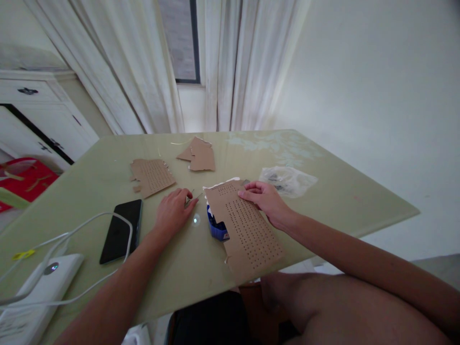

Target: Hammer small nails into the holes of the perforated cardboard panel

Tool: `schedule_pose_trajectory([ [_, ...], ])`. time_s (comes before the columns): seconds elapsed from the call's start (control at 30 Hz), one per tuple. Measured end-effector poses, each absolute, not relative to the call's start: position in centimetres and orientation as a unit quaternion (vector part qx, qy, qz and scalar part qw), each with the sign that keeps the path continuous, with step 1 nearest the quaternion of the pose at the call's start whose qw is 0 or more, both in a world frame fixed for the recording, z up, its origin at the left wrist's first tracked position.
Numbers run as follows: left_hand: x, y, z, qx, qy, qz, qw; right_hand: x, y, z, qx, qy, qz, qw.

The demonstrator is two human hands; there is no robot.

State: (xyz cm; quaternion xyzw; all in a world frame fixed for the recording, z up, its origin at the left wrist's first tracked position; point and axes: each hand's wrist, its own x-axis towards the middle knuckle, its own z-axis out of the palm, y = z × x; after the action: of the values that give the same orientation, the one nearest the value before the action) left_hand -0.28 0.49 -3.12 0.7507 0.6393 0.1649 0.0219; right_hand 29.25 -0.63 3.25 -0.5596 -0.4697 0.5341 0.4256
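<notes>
Right hand (264,199) lies flat, pinning the light, bendy perforated cardboard (244,225) beneath its fingers, while left hand (174,211) pinches perhaps tweezers (194,197).

I see a pale green worktop (323,191) before white curtains (230,62) that part on a dark window (179,38). A plain white wall (377,96) fills the right. A white cabinet (32,110) stands at left, a red bag (25,179) beside it.
</notes>
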Motion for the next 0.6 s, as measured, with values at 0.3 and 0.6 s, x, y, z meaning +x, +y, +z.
schedule_pose_trajectory([
  [0.3, -0.45, 0.78, -3.65, 0.768, 0.622, 0.151, 0.028, 28.97, -0.47, 2.57, -0.6, -0.5, 0.491, 0.385],
  [0.6, -0.25, 0.71, -4.06, 0.773, 0.612, 0.169, 0.006, 28.61, -0.67, 2.59, -0.606, -0.517, 0.479, 0.37],
])
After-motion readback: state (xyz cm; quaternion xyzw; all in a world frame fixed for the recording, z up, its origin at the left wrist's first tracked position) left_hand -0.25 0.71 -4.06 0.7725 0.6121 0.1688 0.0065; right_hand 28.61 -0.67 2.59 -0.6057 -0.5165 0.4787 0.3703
